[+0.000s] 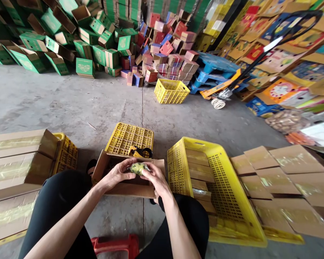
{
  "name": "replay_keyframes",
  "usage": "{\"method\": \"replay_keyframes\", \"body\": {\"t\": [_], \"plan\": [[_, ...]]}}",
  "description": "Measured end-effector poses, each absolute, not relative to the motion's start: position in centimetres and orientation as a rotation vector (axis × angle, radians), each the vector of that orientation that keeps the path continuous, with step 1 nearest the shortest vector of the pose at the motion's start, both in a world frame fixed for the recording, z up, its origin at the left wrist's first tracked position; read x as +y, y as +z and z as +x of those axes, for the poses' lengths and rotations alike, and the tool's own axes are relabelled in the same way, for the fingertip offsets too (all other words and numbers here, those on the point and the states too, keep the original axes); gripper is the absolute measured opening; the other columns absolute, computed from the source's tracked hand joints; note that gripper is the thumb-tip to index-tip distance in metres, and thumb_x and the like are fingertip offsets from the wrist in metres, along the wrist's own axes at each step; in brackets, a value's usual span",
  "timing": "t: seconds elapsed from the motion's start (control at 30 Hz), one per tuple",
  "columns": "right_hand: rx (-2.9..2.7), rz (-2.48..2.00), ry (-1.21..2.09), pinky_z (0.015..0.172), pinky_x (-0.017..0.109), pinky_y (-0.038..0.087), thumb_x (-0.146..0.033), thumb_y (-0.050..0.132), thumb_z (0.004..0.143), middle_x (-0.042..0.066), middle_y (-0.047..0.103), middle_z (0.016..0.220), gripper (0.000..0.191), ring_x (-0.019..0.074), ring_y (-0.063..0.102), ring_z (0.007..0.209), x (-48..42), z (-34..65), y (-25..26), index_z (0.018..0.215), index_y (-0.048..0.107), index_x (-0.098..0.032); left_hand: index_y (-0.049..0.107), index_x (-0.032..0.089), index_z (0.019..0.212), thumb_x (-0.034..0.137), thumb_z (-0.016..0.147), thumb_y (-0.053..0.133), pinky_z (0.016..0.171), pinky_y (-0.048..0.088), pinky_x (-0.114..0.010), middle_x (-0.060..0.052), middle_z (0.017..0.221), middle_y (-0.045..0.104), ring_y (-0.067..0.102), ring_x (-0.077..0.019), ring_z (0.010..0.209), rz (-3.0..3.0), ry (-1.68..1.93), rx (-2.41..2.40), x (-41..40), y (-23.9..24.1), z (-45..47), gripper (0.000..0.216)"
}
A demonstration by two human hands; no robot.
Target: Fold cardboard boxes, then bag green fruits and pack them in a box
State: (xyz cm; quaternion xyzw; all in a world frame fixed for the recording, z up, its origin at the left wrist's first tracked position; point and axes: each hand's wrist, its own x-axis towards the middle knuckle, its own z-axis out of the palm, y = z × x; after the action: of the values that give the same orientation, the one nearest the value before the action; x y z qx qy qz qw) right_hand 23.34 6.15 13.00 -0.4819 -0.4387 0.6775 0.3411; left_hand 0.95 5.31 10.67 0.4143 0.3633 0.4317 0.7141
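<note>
My left hand (118,173) and my right hand (156,178) meet over an open brown carton (129,187) on the floor between my knees. Both are closed on a small yellow-green packet in clear wrap (138,167), the left from the left side, the right from the right. Just behind the carton, a tape dispenser (140,152) with a black roll lies on an upturned yellow crate (124,136).
A tilted yellow crate (226,194) holds flat cartons at my right, with taped cartons (291,180) beyond it. More taped cartons (13,169) are stacked at left. A red stool (116,244) is under me. Green boxes (83,46), a yellow basket (171,91) and a pallet jack (221,93) are farther back.
</note>
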Motion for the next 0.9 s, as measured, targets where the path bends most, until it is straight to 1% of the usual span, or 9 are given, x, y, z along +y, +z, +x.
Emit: {"method": "replay_keyframes", "body": {"t": [0.13, 0.27, 0.33, 0.43, 0.57, 0.63, 0.73, 0.8, 0.9], "plan": [[-1.277, -1.265, 1.669, 0.101, 0.042, 0.056, -0.043, 0.087, 0.076, 0.004, 0.072, 0.122, 0.049, 0.0270, 0.069, 0.113, 6.4, 23.6, 12.7, 0.119, 0.070, -0.028, 0.064, 0.026, 0.140, 0.045, 0.080, 0.088, 0.117, 0.042, -0.050, -0.010, 0.143, 0.067, 0.056, -0.0331, 0.138, 0.843, 0.834, 0.825, 5.2, 10.7, 0.9, 0.067], [-1.420, -1.247, 1.600, 0.100, 0.040, 0.054, -0.036, 0.083, 0.078, 0.003, 0.071, 0.124, 0.049, 0.0251, 0.069, 0.111, 6.3, 23.8, 12.2, 0.124, 0.068, -0.029, 0.069, 0.025, 0.131, 0.054, 0.082, 0.084, 0.108, 0.051, -0.047, -0.010, 0.136, 0.069, 0.060, -0.0320, 0.132, 0.692, 0.844, 0.889, 5.2, 10.3, 0.9, 0.058], [-1.464, -1.231, 1.585, 0.104, 0.042, 0.053, -0.033, 0.082, 0.079, 0.003, 0.071, 0.127, 0.050, 0.0255, 0.068, 0.114, 6.3, 23.9, 12.2, 0.127, 0.067, -0.030, 0.072, 0.023, 0.124, 0.051, 0.079, 0.088, 0.104, 0.053, -0.044, -0.010, 0.128, 0.072, 0.066, -0.0290, 0.121, 0.675, 0.857, 0.919, 5.3, 10.1, 0.8, 0.056], [-1.490, -1.192, 1.592, 0.113, 0.046, 0.046, -0.033, 0.082, 0.081, 0.003, 0.066, 0.139, 0.057, 0.0272, 0.062, 0.128, 6.2, 23.9, 12.7, 0.135, 0.064, -0.033, 0.074, 0.021, 0.118, 0.045, 0.074, 0.092, 0.096, 0.055, -0.038, -0.008, 0.120, 0.074, 0.070, -0.0238, 0.106, 0.691, 0.873, 0.926, 5.4, 10.1, 0.7, 0.052], [-1.359, -1.171, 1.660, 0.116, 0.046, 0.045, -0.045, 0.083, 0.084, 0.005, 0.053, 0.156, 0.062, 0.0286, 0.054, 0.141, 6.2, 23.9, 13.6, 0.141, 0.060, -0.034, 0.074, 0.020, 0.117, 0.036, 0.072, 0.094, 0.080, 0.053, -0.030, -0.006, 0.111, 0.074, 0.069, -0.0175, 0.087, 0.768, 0.911, 0.913, 5.5, 10.3, 0.4, 0.052], [-1.262, -1.252, 1.641, 0.110, 0.046, 0.052, -0.052, 0.080, 0.085, 0.007, 0.059, 0.150, 0.056, 0.0289, 0.057, 0.137, 6.2, 23.9, 13.7, 0.135, 0.064, -0.032, 0.073, 0.020, 0.117, 0.031, 0.071, 0.094, 0.081, 0.052, -0.030, -0.006, 0.109, 0.075, 0.068, -0.0178, 0.087, 0.797, 0.924, 0.884, 5.5, 10.3, 0.3, 0.052], [-1.137, -1.345, 1.685, 0.091, 0.043, 0.062, -0.057, 0.080, 0.083, 0.007, 0.071, 0.123, 0.049, 0.0278, 0.068, 0.117, 6.2, 24.0, 13.7, 0.122, 0.070, -0.029, 0.071, 0.021, 0.120, 0.026, 0.070, 0.095, 0.090, 0.051, -0.033, -0.006, 0.112, 0.075, 0.069, -0.0218, 0.099, 0.827, 0.929, 0.831, 5.6, 10.4, 0.2, 0.055], [-1.101, -1.350, 1.723, 0.082, 0.040, 0.064, -0.058, 0.083, 0.079, 0.005, 0.073, 0.108, 0.046, 0.0252, 0.071, 0.102, 6.1, 24.1, 13.7, 0.112, 0.073, -0.027, 0.069, 0.024, 0.126, 0.023, 0.068, 0.095, 0.095, 0.050, -0.035, -0.006, 0.119, 0.073, 0.068, -0.0237, 0.106, 0.851, 0.929, 0.811, 5.6, 10.3, 0.2, 0.063], [-1.109, -1.347, 1.676, 0.077, 0.036, 0.063, -0.056, 0.085, 0.076, 0.002, 0.074, 0.096, 0.041, 0.0226, 0.071, 0.090, 6.2, 24.1, 13.8, 0.101, 0.076, -0.025, 0.064, 0.027, 0.136, 0.024, 0.067, 0.096, 0.101, 0.048, -0.037, -0.006, 0.129, 0.070, 0.066, -0.0257, 0.114, 0.863, 0.908, 0.786, 5.5, 10.1, 0.5, 0.077]]}}
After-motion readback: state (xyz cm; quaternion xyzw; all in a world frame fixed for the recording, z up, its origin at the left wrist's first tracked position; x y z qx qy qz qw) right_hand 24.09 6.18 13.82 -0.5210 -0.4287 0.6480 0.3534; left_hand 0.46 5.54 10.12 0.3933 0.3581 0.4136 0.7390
